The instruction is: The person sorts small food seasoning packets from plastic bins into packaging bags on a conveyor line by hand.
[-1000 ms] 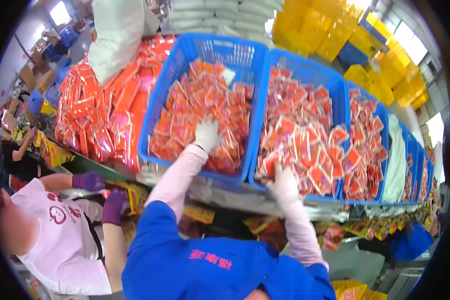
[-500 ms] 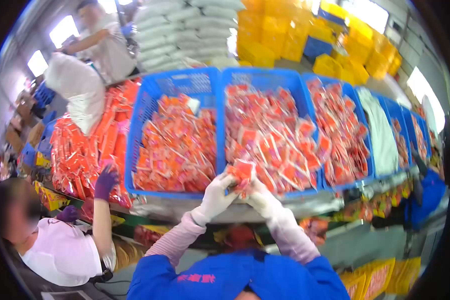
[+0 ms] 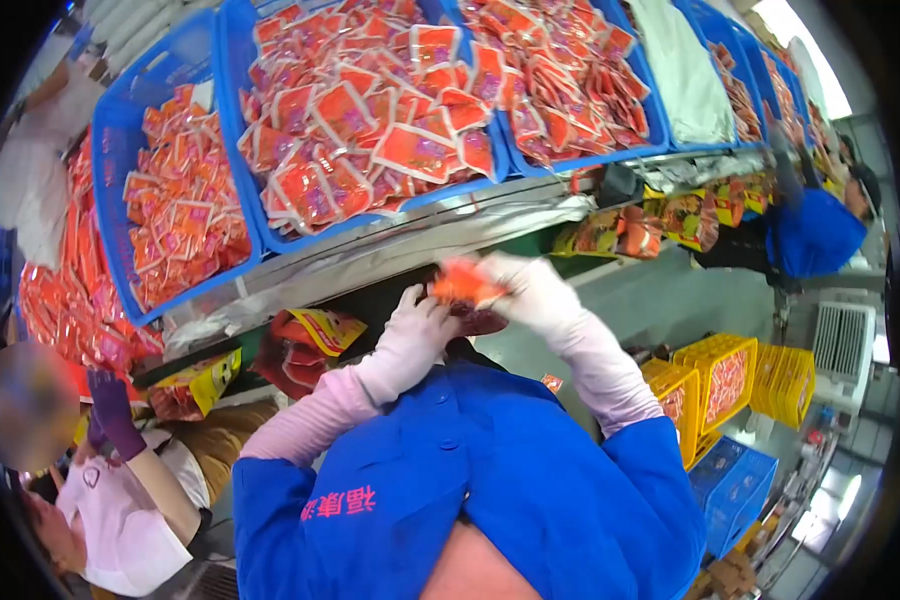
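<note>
The right hand (image 3: 538,292), palm down and blurred, pinches a red packet (image 3: 462,282) at its three-o'clock edge. The left hand (image 3: 417,325) curls at its eight-o'clock side, its grip unclear.

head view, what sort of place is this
Probably the packing floor of a factory or warehouse. Blue crates heaped with small red packets stand in a row, printed bags line the strip below them, and a co-worker in purple gloves is alongside.
</note>
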A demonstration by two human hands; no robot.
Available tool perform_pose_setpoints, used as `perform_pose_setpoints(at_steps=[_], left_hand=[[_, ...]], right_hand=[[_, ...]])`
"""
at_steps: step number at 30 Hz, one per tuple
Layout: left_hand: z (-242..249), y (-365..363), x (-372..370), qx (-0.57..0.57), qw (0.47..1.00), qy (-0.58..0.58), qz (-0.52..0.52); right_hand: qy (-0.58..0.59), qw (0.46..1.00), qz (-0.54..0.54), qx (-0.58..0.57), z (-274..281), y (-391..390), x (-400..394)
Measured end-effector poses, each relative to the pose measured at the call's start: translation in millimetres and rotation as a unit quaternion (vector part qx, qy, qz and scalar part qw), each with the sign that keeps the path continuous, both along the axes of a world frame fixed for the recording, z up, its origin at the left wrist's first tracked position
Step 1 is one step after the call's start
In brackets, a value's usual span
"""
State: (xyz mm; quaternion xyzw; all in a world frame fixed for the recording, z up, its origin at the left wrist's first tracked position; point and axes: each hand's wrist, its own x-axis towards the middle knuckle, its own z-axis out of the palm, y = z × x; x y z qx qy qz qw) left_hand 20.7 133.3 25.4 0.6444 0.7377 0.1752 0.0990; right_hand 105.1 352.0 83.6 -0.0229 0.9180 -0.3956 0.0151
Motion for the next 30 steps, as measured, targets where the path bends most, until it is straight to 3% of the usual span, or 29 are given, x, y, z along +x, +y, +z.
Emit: perform_pose_setpoints(at_steps=[1, 2, 3, 4, 7, 12, 14, 15, 16, 17, 19, 20, 21, 22, 23, 24, 25, 28, 30], left_hand=[[-7, -5, 0, -0.006, 1.0, 0.003, 0.019], [-12, -10, -2, 0.0, 1.0, 0.0, 0.028], [-18, -18, -7, 0.005, 0.999, 0.0, 0.037], [-21, -21, -7, 0.08, 0.996, 0.031, 0.037], [-22, -37, -9, 0.132, 0.989, 0.052, 0.032], [-29, -91, -36, 0.021, 0.998, 0.062, 0.013], [-17, -106, -71, 0.126, 0.99, -0.041, 0.056], [5, -118, -100, 0.147, 0.985, -0.038, 0.088], [23, -131, -133, 0.136, 0.977, -0.019, 0.164], [18, -150, -173, 0.229, 0.949, -0.043, 0.214], [4, -177, -250, 0.177, 0.905, -0.012, 0.386], [-35, -190, -292, 0.118, 0.89, 0.055, 0.438], [-70, -200, -320, 0.065, 0.883, 0.14, 0.442], [-104, -203, -343, -0.067, 0.892, 0.095, 0.437], [-120, -196, -351, -0.192, 0.897, 0.033, 0.396], [-146, -196, -341, -0.144, 0.921, 0.118, 0.342], [-153, -187, -346, -0.193, 0.91, 0.142, 0.337], [-159, -186, -355, -0.267, 0.893, 0.216, 0.289], [-159, -203, -351, -0.17, 0.901, 0.178, 0.357]], right_hand=[[-0.112, 0.979, 0.083, 0.15, -9, -17, -6], [-0.21, 0.916, 0.165, 0.3, -24, -36, -17], [-0.327, 0.871, 0.206, 0.302, -39, -56, -36], [-0.439, 0.81, 0.241, 0.305, -53, -75, -50], [-0.36, 0.839, 0.259, 0.314, -86, -103, -86], [-0.204, 0.899, 0.27, 0.278, -145, -123, -66], [-0.151, 0.916, 0.264, 0.261, -170, -122, -78], [-0.205, 0.918, 0.267, 0.211, -101, -122, -98], [-0.392, 0.853, 0.291, 0.182, -61, -125, -126], [-0.36, 0.878, 0.27, 0.161, -20, -130, -143], [-0.176, 0.964, 0.143, 0.137, 10, -140, -176], [-0.133, 0.989, 0.037, 0.054, 0, -142, -200], [-0.02, 0.991, -0.007, 0.13, 2, -154, -225], [-0.025, 0.978, -0.035, 0.206, -3, -164, -248], [-0.104, 0.967, -0.038, 0.228, -35, -163, -274], [-0.075, 0.955, -0.061, 0.282, -54, -175, -284], [-0.07, 0.943, -0.075, 0.315, -69, -181, -292], [-0.032, 0.957, -0.11, 0.265, -81, -169, -285], [-0.019, 0.986, -0.134, 0.092, -74, -143, -273]])
